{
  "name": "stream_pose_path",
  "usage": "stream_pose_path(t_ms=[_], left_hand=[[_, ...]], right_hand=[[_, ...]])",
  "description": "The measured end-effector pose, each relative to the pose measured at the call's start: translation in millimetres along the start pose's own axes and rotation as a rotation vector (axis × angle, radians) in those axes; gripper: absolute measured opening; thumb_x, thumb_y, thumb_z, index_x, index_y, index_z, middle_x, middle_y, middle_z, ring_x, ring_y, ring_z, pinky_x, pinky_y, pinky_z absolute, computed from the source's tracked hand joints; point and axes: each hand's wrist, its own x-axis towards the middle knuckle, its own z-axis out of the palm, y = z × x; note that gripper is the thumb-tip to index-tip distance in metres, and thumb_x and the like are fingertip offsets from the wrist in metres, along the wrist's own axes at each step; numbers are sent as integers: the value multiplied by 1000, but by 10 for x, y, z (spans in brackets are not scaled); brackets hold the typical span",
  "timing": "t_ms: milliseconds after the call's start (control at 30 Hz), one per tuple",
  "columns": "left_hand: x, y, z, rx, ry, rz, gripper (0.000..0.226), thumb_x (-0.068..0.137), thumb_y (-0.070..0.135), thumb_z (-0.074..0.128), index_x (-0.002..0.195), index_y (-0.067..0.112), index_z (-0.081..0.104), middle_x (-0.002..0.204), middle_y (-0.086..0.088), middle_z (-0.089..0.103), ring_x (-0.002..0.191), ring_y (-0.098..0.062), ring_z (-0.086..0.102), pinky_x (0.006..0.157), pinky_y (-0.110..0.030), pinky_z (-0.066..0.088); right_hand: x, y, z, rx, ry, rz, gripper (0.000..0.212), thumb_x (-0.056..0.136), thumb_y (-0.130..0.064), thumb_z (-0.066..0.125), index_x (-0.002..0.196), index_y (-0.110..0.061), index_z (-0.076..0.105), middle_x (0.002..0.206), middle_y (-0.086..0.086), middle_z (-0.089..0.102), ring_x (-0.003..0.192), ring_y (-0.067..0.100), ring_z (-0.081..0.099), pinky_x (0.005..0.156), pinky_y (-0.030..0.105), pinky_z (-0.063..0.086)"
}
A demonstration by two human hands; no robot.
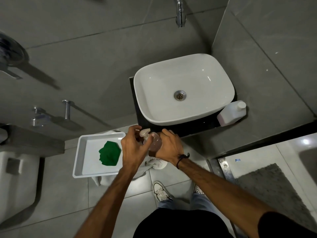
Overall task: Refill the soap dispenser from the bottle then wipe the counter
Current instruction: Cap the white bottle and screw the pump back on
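I hold a clear soap dispenser [155,143] in front of the black counter [193,127], just below the sink's near edge. My right hand [169,147] is wrapped around its body. My left hand [133,148] grips the pump top [145,133] with the fingers closed on it. The white refill bottle [231,113], cap on, stands on the counter at the sink's right corner. A folded green cloth [109,154] lies in a white tray [80,152] to the left of my hands.
A white vessel sink [183,88] fills most of the counter, with a chrome tap [180,12] on the wall above. A pale towel [154,164] lies under the tray. A toilet [17,177] is at the left, a grey mat [274,186] at the right.
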Motion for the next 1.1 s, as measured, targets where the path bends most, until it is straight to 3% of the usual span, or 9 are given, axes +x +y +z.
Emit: stream_pose_path(t_ms=[100, 200, 367, 433, 533, 633, 767, 933, 1100], left_hand=[[-8, 20, 8, -27, 7, -4, 50, 79, 45, 79, 117, 21, 58, 89, 6, 73, 73, 4, 62, 66, 4, 42], [16, 11, -6, -99, -105, 28, 64, 78, 37, 83, 132, 25, 50, 100, 10, 70, 89, -2, 67, 75, 0, 49], [106, -21, -56, -181, -375, 55, 84, 82, 1, 75, 150, 27, 33, 119, -2, 71, 112, -14, 68, 96, -32, 58], [104, -9, -39, -311, -438, 41, 85, 81, -3, 73, 149, 26, 33, 122, 0, 70, 117, -13, 66, 99, -30, 56], [51, 37, 28, -297, -240, -49, 76, 66, 20, 90, 129, 31, 48, 109, 9, 69, 103, -2, 67, 83, -11, 55], [16, 50, 60, -301, -78, -131, 66, 62, 27, 94, 115, 34, 55, 99, 12, 70, 90, -1, 69, 69, -10, 55], [59, 12, 10, -396, -239, -86, 69, 70, 5, 89, 129, 19, 57, 105, -4, 73, 98, -12, 72, 82, -20, 60], [102, 14, -67, -516, -434, -73, 75, 79, -7, 78, 138, 23, 44, 113, -5, 75, 110, -19, 71, 91, -27, 59], [26, 97, 53, -280, -84, -165, 62, 61, 22, 95, 109, 29, 57, 91, 11, 71, 84, -1, 69, 68, -14, 56]], right_hand=[[0, -27, -12, 31, 2, 11, 55, 54, -60, 69, 92, -20, 64, 92, -3, 56, 88, 21, 58, 82, 40, 50], [26, 25, -36, 45, -9, 21, 58, 53, -61, 77, 90, -20, 63, 90, -4, 55, 85, 19, 57, 77, 38, 52], [37, 106, -59, 39, -9, 18, 59, 47, -65, 80, 79, -19, 60, 80, -7, 49, 76, 19, 56, 67, 34, 52], [27, 125, -47, 43, -20, 24, 59, 49, -65, 79, 80, -18, 61, 81, -6, 51, 74, 17, 54, 66, 33, 51], [30, 109, -27, 42, -26, 21, 57, 52, -63, 78, 84, -19, 62, 83, -5, 53, 75, 16, 54, 65, 31, 49], [60, 76, -40, 37, -44, 30, 62, 48, -64, 81, 88, -21, 62, 85, -7, 53, 78, 14, 54, 65, 28, 45], [79, 118, -81, 53, -59, 33, 60, 43, -60, 81, 82, -20, 60, 79, -8, 51, 70, 14, 54, 59, 26, 43], [48, 137, -66, 70, -66, 27, 56, 47, -59, 84, 81, -20, 60, 80, -5, 54, 70, 15, 55, 60, 28, 50], [72, 98, -72, 68, -68, 7, 58, 49, -59, 85, 85, -19, 63, 83, -4, 55, 74, 16, 56, 63, 29, 49]])
